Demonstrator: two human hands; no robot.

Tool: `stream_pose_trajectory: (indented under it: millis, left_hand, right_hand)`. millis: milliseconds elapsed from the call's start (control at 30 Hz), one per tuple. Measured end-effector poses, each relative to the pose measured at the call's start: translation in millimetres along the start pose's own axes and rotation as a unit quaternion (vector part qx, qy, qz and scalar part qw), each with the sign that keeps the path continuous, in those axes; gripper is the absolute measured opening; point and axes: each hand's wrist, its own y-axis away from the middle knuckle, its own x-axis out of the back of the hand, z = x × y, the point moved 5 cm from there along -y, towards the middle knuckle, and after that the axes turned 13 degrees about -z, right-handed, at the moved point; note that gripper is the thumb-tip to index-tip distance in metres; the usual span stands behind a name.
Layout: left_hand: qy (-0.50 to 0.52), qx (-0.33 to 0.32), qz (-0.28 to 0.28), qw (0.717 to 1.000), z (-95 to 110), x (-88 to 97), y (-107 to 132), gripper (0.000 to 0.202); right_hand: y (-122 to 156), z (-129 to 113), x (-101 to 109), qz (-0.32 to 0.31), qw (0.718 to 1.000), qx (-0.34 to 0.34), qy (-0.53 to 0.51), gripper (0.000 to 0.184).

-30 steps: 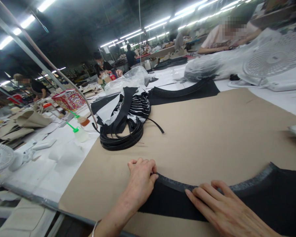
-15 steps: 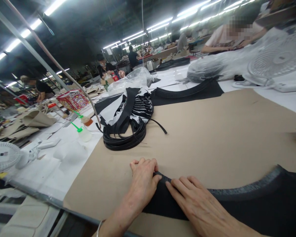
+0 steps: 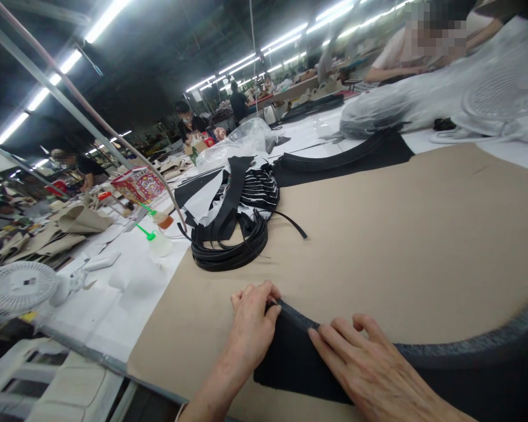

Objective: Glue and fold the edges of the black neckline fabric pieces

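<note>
In the head view, the left hand (image 3: pixel 254 319) pinches the curved edge of the cloth (image 3: pixel 301 363) at lower centre. The right hand (image 3: pixel 356 357) touches that edge; whether it grasps cannot be told. The cloth spans a tan sheet (image 3: pixel 400 252) toward lower right.

Tube lights (image 3: pixel 108 20) glow in rows under a dark ceiling (image 3: pixel 167 53); a grey pole (image 3: pixel 22 57) slants upper left; a white chair (image 3: pixel 66 381) stands beside the worktop (image 3: pixel 110 328).
</note>
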Motion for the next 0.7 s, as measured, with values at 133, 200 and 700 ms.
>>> stream_pose_trajectory:
  millis: [133,200,700]
  left_hand:
    - [0.007,-0.004,0.013,1.0,-2,-0.3,-1,0.017]
    - [0.008,-0.005,0.016,1.0,-3,-0.9,-2,0.018]
    - [0.045,-0.024,0.034,0.998,-15,-3.6,-7,0.022]
  right_hand:
    - [1,1,5,0.037,0.999,0.001,0.003,0.042]
    - [2,0,1,0.035,0.999,0.002,0.001,0.044]
    - [2,0,-10,0.04,0.999,-0.002,0.012,0.053]
